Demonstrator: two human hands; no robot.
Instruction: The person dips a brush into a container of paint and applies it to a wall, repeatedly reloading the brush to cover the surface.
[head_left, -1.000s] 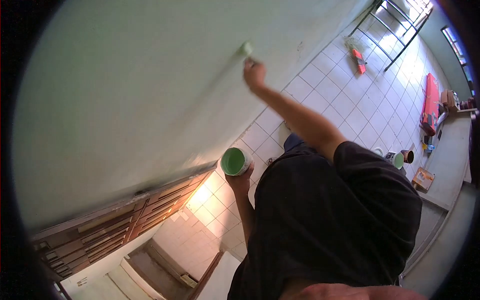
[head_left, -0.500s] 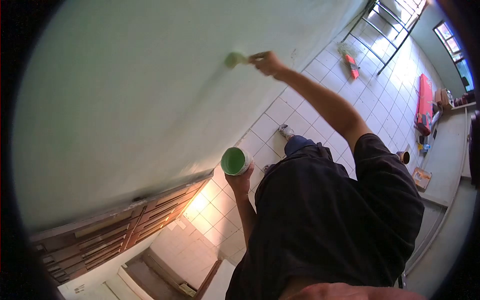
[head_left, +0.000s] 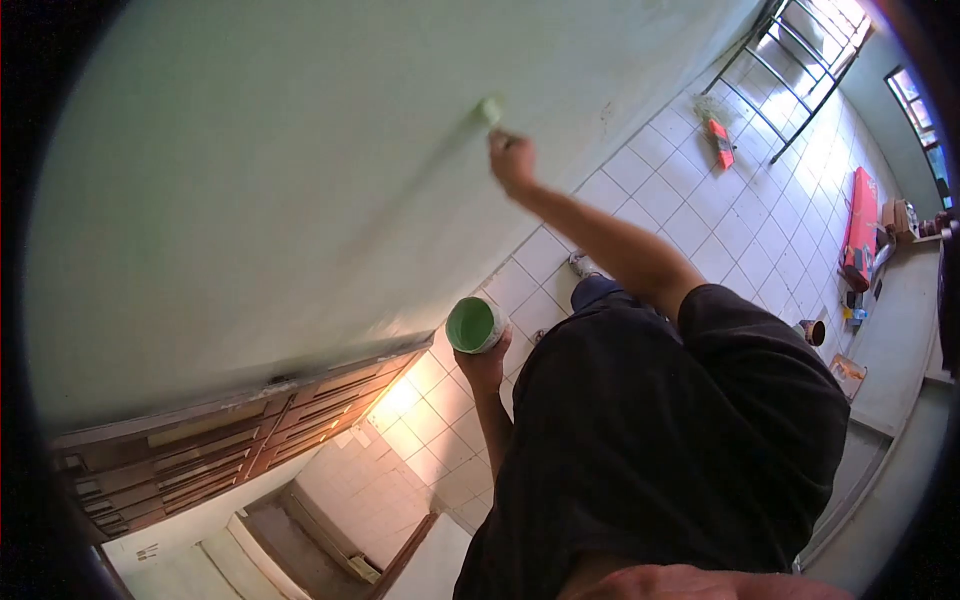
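Observation:
My left hand (head_left: 487, 362) is closed around a paint bucket (head_left: 499, 330) with a whitish outside, its mouth tilted toward me. Green paint (head_left: 471, 326) shows inside it. In front of me, my right hand (head_left: 513, 162) grips the handle of a paintbrush (head_left: 490, 110), whose pale green head is against or very near the light green wall (head_left: 300, 190). Slight blur hides the bristles' exact contact. The brush and arm throw a soft shadow down the wall.
A brown wooden door or shutter (head_left: 250, 440) borders the wall at lower left. A metal ladder (head_left: 790, 75) stands on the white tiled floor (head_left: 700, 210), with a red-orange broom or dustpan (head_left: 720, 145) near it. A long red box (head_left: 860, 230) and an open can (head_left: 813, 332) lie at right.
My right hand has bent the arm inward, swinging the brush so it points up, its head slightly right and higher. The bucket stays in my left hand, nearly in place.

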